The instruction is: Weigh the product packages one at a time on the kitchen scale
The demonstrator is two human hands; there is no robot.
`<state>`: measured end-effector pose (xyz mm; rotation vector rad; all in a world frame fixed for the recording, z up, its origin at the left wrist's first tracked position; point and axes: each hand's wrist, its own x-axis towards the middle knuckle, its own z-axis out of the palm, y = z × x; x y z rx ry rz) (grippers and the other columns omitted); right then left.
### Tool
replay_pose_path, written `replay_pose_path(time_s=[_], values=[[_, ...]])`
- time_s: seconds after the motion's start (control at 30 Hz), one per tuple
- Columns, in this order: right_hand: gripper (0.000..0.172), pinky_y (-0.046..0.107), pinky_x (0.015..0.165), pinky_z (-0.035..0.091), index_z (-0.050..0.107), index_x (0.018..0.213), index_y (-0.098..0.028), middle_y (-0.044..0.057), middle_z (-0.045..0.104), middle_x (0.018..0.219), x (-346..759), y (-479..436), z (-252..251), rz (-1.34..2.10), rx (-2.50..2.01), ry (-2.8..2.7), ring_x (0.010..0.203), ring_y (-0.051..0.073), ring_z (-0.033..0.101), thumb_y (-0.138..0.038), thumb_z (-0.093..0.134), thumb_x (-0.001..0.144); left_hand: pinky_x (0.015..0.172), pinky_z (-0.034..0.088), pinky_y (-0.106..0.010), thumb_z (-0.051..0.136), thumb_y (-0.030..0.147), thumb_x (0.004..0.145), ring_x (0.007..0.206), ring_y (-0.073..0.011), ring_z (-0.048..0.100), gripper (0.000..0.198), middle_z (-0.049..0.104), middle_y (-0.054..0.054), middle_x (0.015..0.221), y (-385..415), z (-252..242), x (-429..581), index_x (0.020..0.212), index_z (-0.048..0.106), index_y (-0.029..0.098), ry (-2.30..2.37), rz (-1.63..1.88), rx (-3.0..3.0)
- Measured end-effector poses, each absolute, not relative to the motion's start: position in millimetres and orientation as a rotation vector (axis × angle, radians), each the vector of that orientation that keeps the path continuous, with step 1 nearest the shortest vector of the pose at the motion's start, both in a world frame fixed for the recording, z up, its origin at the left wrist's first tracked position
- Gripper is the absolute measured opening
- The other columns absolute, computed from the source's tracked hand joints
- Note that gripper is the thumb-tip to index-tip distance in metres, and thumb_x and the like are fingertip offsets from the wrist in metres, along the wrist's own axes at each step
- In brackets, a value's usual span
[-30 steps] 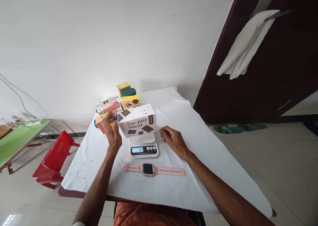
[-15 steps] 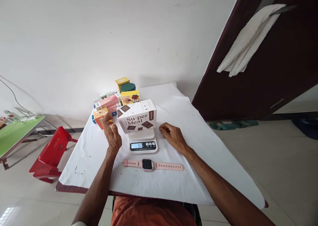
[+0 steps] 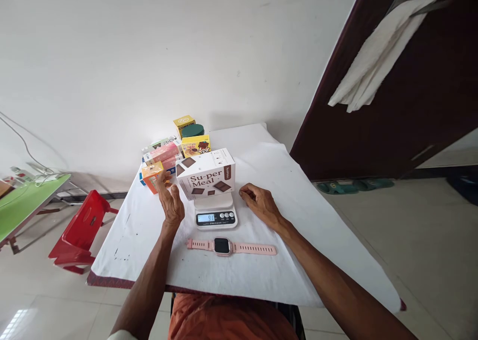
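Note:
A white "Su-per Meal" box (image 3: pixel 206 174) stands on a small white kitchen scale (image 3: pixel 216 214) whose display is lit. My left hand (image 3: pixel 170 199) is raised just left of the box, fingers stretched and apart, a small gap away from it. My right hand (image 3: pixel 259 203) rests on the white table (image 3: pixel 298 220) to the right of the scale, its fingers loosely curled with nothing in them. A pink smartwatch (image 3: pixel 227 247) lies flat in front of the scale.
Several snack boxes (image 3: pixel 164 158) and a dark green lid (image 3: pixel 192 130) are stacked at the table's far left. A red chair (image 3: pixel 80 228) and a green table (image 3: pixel 26 200) stand to the left. A dark door (image 3: pixel 403 96) with white cloth hangs right.
Both hands and the box stay nearly as they were; only the view has shifted slightly.

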<state>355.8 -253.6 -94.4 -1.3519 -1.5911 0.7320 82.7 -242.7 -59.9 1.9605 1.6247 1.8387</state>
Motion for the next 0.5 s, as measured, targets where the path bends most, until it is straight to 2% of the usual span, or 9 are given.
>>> replay_pose_path(time_s=[0.1, 0.2, 0.3, 0.4, 0.5], values=[[0.022, 0.03, 0.064, 0.048, 0.065, 0.08, -0.023, 0.001, 0.068, 0.074, 356, -253, -95, 0.742, -1.357, -1.582, 0.067, 0.018, 0.06, -0.041, 0.056, 0.087, 0.099, 0.047, -0.046, 0.022, 0.067, 0.103, 0.119, -0.0273, 0.055, 0.068, 0.052, -0.018, 0.134, -242, -54, 79, 0.151, 0.035, 0.02, 1.622, 1.83, 1.981], [0.023, 0.029, 0.063, 0.047, 0.064, 0.08, -0.023, 0.0, 0.066, 0.071, 357, -254, -95, 0.754, -1.358, -1.573, 0.066, 0.018, 0.058, -0.042, 0.055, 0.088, 0.106, 0.045, -0.049, 0.046, 0.068, 0.097, 0.134, -0.0313, 0.048, 0.075, 0.046, -0.019, 0.146, -238, -28, 77, 0.155, 0.031, 0.023, 1.611, 1.684, 2.168], [0.023, 0.029, 0.063, 0.045, 0.064, 0.081, -0.023, -0.001, 0.063, 0.068, 357, -254, -95, 0.742, -1.371, -1.586, 0.063, 0.017, 0.055, -0.042, 0.054, 0.089, 0.115, 0.036, -0.056, 0.072, 0.065, 0.082, 0.143, -0.0358, 0.039, 0.087, 0.044, -0.016, 0.152, -225, 14, 81, 0.152, 0.039, 0.026, 1.543, 1.266, 2.554], [0.022, 0.029, 0.064, 0.045, 0.064, 0.08, -0.023, -0.001, 0.063, 0.069, 358, -254, -95, 0.718, -1.381, -1.589, 0.064, 0.017, 0.055, -0.04, 0.054, 0.09, 0.112, 0.038, -0.058, 0.077, 0.055, 0.079, 0.134, -0.0371, 0.047, 0.081, 0.054, -0.014, 0.142, -207, 52, 93, 0.147, 0.046, 0.025, 1.481, 0.722, 2.744], [0.02, 0.03, 0.066, 0.046, 0.063, 0.08, -0.022, 0.0, 0.067, 0.073, 359, -252, -98, 0.717, -1.353, -1.576, 0.066, 0.017, 0.058, -0.037, 0.054, 0.089, 0.101, 0.046, -0.055, 0.077, 0.048, 0.077, 0.116, -0.0355, 0.059, 0.064, 0.064, -0.013, 0.125, -194, 77, 109, 0.131, 0.057, 0.021, 1.442, 0.261, 2.699]])
